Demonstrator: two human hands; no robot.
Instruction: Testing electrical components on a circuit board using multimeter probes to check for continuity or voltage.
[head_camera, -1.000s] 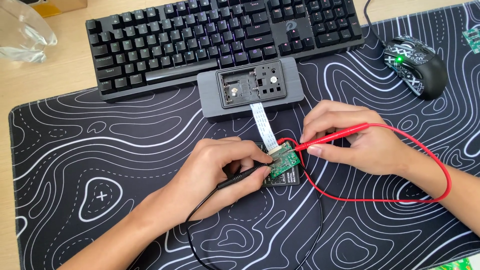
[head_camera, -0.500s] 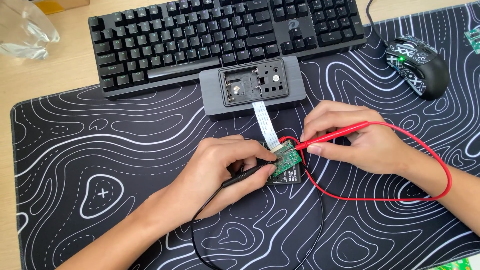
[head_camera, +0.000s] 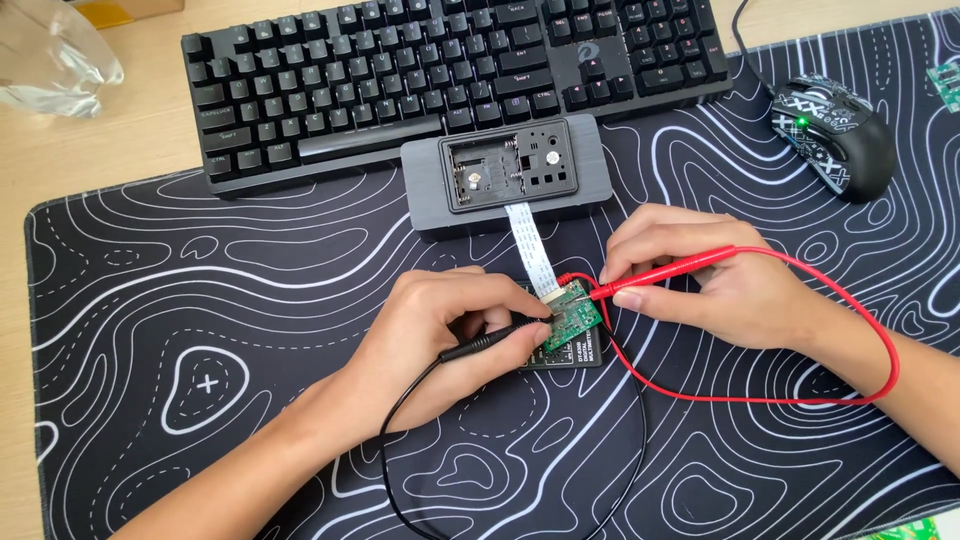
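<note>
Green and small, the circuit board (head_camera: 572, 312) is lying at the centre of the patterned desk mat (head_camera: 200, 300), resting on top of a dark meter (head_camera: 570, 352) and joined by a white ribbon cable (head_camera: 530, 250) to the grey box (head_camera: 508, 182) at its twelve o'clock. The left hand (head_camera: 440, 335) is coming in from seven o'clock, its fingers curled closed around a black probe (head_camera: 490, 340) whose tip is touching the board's left edge. The right hand (head_camera: 700, 285) is coming in from three o'clock, pinching a red probe (head_camera: 660, 275) between thumb and fingertips, with its tip meeting the board's upper right edge. Both hands are resting their heels on the mat, which is probably steadying the tips well. The red lead (head_camera: 780, 385) is looping wide toward four o'clock and the black lead (head_camera: 420, 480) is curling down toward six o'clock; keeping both slack seems wise, so that no tug is shifting the light board. Pressing lightly and straight down appears best, since the contact points are tiny and a sliding tip could bridge neighbouring ones. A black keyboard (head_camera: 450, 80) is sitting at twelve o'clock, and a black mouse (head_camera: 835, 150) with white markings at two o'clock.
</note>
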